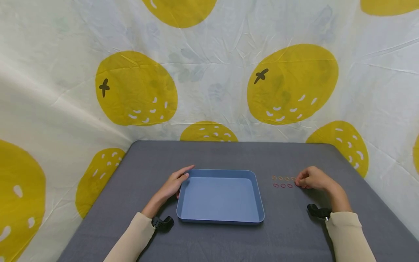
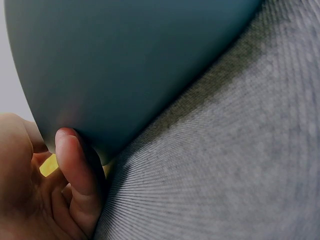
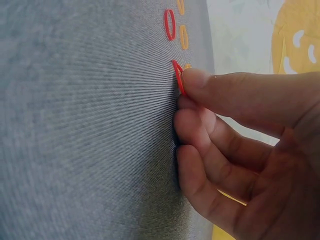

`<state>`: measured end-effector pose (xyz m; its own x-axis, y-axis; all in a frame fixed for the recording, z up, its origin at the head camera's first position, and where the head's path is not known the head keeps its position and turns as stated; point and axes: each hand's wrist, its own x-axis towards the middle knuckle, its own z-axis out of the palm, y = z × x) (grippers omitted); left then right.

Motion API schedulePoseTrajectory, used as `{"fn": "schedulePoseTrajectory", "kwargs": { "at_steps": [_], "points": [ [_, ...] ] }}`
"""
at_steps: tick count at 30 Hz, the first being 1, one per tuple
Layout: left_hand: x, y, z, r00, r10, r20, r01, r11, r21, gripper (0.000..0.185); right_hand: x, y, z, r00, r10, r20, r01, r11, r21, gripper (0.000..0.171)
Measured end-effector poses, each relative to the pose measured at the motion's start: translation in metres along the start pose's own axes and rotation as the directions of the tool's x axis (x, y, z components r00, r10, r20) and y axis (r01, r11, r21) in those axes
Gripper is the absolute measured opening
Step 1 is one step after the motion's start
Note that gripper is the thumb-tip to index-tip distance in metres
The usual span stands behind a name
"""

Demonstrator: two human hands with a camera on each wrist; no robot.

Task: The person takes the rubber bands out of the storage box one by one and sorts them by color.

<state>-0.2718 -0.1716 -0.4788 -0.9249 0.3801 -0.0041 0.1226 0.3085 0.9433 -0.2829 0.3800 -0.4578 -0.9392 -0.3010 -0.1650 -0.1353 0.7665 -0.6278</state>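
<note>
A shallow blue tray (image 1: 220, 196) lies on the grey table. At its back left corner my left hand (image 1: 173, 185) grips the rim and side, with a fingertip (image 2: 67, 142) against the outer wall in the left wrist view. Right of the tray, my right hand (image 1: 312, 178) pinches a small red rubber band (image 3: 178, 77) between thumb and index finger, its lower edge close to the cloth. Beside that hand lie a row of orange rubber bands (image 1: 280, 178) and, nearer me, a row of red rubber bands (image 1: 283, 185). The fingers partly hide the right ends of both rows.
A grey cloth (image 1: 226, 242) covers the table. Behind and beside it hangs a white curtain (image 1: 212, 87) printed with large yellow fruit. Each wrist wears a black camera (image 1: 319, 211) on a strap.
</note>
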Motion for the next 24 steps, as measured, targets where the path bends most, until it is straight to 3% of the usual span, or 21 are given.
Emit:
{"fn": "schedulePoseTrajectory", "kwargs": {
  "at_steps": [7,16,24],
  "points": [
    [0.0,0.0,0.001,1.0,-0.009,-0.009,0.009,1.0,0.004,0.046,-0.001,-0.001,0.0,1.0,0.007,-0.006,-0.007,1.0,0.002,0.011],
    [0.013,-0.029,0.0,1.0,-0.009,-0.019,0.009,0.999,0.037,0.047,-0.003,-0.001,-0.006,0.999,0.034,-0.022,-0.035,0.999,-0.007,0.014],
    [0.012,-0.033,-0.001,1.0,0.0,-0.024,0.001,0.999,0.042,0.046,-0.007,-0.01,-0.007,0.998,-0.005,-0.065,0.005,1.0,0.001,0.015]
  ]
}}
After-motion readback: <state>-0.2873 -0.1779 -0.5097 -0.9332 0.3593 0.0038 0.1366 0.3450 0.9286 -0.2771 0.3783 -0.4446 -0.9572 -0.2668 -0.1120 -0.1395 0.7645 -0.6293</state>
